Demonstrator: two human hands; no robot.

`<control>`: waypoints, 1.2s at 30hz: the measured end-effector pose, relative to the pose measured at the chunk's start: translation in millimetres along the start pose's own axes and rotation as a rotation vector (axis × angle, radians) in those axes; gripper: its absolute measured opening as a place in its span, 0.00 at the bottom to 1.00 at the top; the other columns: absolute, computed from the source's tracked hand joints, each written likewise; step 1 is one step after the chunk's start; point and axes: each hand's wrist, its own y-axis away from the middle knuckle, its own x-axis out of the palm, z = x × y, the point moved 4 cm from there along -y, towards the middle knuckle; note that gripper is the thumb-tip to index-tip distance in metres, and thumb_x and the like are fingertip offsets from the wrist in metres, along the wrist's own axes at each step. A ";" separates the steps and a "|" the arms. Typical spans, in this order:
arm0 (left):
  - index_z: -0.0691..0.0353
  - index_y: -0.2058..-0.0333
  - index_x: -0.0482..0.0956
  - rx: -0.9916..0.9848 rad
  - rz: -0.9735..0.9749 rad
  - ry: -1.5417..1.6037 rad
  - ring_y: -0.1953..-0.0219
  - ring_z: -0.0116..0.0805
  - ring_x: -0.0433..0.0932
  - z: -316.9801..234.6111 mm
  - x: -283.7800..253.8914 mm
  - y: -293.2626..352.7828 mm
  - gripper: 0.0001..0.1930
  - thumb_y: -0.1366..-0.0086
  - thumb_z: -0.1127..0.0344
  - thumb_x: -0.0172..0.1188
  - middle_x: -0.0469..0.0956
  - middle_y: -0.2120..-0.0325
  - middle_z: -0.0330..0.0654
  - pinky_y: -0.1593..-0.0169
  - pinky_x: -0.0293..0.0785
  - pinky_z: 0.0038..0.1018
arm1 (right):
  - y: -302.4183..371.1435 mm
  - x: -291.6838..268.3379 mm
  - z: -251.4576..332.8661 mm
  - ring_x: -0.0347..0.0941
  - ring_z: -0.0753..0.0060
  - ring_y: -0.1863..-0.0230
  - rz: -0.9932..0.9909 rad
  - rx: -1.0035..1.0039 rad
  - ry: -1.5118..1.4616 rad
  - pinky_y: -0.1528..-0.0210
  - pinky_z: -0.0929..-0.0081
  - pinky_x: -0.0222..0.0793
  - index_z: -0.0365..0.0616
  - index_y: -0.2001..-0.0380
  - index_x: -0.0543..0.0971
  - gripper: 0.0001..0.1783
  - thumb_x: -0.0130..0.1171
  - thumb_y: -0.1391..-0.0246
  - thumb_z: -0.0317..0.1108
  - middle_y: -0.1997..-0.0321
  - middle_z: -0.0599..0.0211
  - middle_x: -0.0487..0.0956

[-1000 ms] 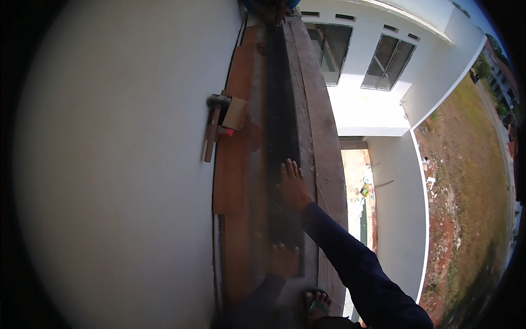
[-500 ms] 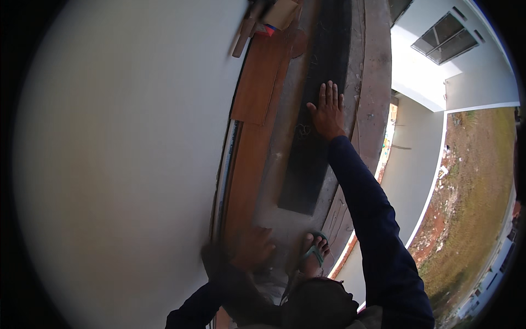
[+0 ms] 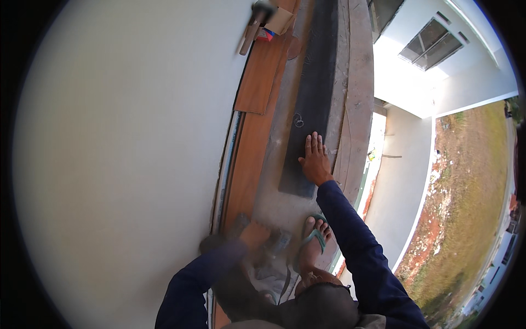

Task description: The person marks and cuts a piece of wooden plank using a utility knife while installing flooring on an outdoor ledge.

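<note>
My right hand point(image 3: 316, 160) lies flat on a long dark board point(image 3: 312, 82), close to its near end, fingers stretched forward. The board has pale chalk-like marks and lies lengthwise on the concrete ledge. My left hand point(image 3: 255, 236) is low by the near end of the wood-coloured planks point(image 3: 247, 170), blurred by motion. It looks closed round a blurred greyish thing point(image 3: 279, 242) whose kind I cannot make out. Beside it, my foot in a green flip-flop point(image 3: 315, 238) rests on the ledge, and a dark cord point(image 3: 286, 282) runs near my leg.
A pale wall point(image 3: 126, 164) rises along the left. At the far end a hammer point(image 3: 253, 30) and a small cardboard box point(image 3: 279, 21) sit on the planks. On the right, beyond the ledge edge point(image 3: 359, 82), are a low wall point(image 3: 405, 148) and grassy ground point(image 3: 466, 192).
My right hand has come back toward me along the dark board, to its near end. My left hand stays low by the planks, and a greyish thing now shows beside it. The view has shifted slightly.
</note>
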 end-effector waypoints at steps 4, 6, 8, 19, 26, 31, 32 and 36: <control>0.59 0.62 0.83 0.035 -0.121 -0.017 0.57 0.44 0.82 2.7 -13.7 2.2 0.09 0.41 0.68 0.60 0.83 0.63 0.45 0.52 0.74 0.42 | -4.4 -0.2 -8.9 0.38 0.49 0.20 0.053 -0.028 0.015 0.23 0.53 0.43 0.35 0.26 0.47 0.45 0.54 0.36 0.45 0.20 0.47 0.43; 0.58 0.62 0.82 -0.013 -0.183 0.042 0.57 0.45 0.82 -3.6 -43.7 23.7 0.09 0.42 0.68 0.59 0.82 0.64 0.46 0.52 0.74 0.42 | -5.1 -0.2 -12.3 0.37 0.48 0.20 0.080 -0.071 -0.016 0.23 0.52 0.45 0.35 0.26 0.47 0.43 0.53 0.35 0.43 0.20 0.46 0.42; 0.57 0.61 0.80 -0.098 -0.199 0.178 0.56 0.46 0.81 -1.6 -83.5 44.8 0.10 0.43 0.67 0.58 0.81 0.65 0.47 0.50 0.73 0.44 | -7.2 -3.5 -20.8 0.38 0.46 0.20 0.141 -0.119 -0.035 0.23 0.52 0.45 0.34 0.27 0.47 0.42 0.51 0.36 0.38 0.21 0.44 0.43; 0.60 0.61 0.79 -0.686 -0.959 0.632 0.66 0.47 0.82 42.8 -181.7 120.8 0.16 0.47 0.61 0.70 0.80 0.69 0.44 0.60 0.78 0.40 | -20.6 -13.1 -64.7 0.42 0.53 0.21 0.226 -0.479 0.039 0.24 0.60 0.52 0.41 0.26 0.48 0.43 0.45 0.45 0.20 0.20 0.52 0.45; 0.61 0.65 0.78 -0.464 -1.027 1.985 0.75 0.30 0.78 65.5 -182.4 31.6 0.11 0.45 0.71 0.70 0.77 0.74 0.38 0.72 0.76 0.29 | -12.4 -13.8 -62.3 0.40 0.57 0.20 0.223 -0.468 -0.014 0.24 0.61 0.53 0.43 0.25 0.48 0.44 0.54 0.43 0.25 0.19 0.58 0.44; 0.67 0.65 0.79 -0.664 -0.990 2.096 0.74 0.36 0.79 127.0 -243.8 -68.4 0.12 0.44 0.68 0.70 0.79 0.72 0.44 0.70 0.77 0.34 | -10.9 -18.7 -57.3 0.41 0.55 0.20 0.202 -0.471 -0.031 0.26 0.60 0.58 0.41 0.26 0.49 0.44 0.54 0.44 0.24 0.20 0.56 0.44; 0.69 0.64 0.80 -0.731 -0.948 2.087 0.74 0.37 0.80 135.7 -263.8 -82.8 0.13 0.43 0.67 0.70 0.79 0.71 0.45 0.69 0.77 0.35 | -7.9 -17.6 -60.4 0.42 0.55 0.20 0.192 -0.467 -0.044 0.27 0.59 0.59 0.41 0.26 0.49 0.44 0.53 0.44 0.23 0.20 0.55 0.45; 0.76 0.61 0.80 -0.676 -0.980 1.988 0.70 0.40 0.81 174.3 -287.0 -142.3 0.18 0.44 0.66 0.70 0.81 0.67 0.50 0.67 0.76 0.37 | -3.5 -14.4 -75.3 0.45 0.52 0.21 0.117 -0.457 -0.048 0.30 0.57 0.64 0.38 0.28 0.53 0.42 0.52 0.47 0.21 0.21 0.52 0.47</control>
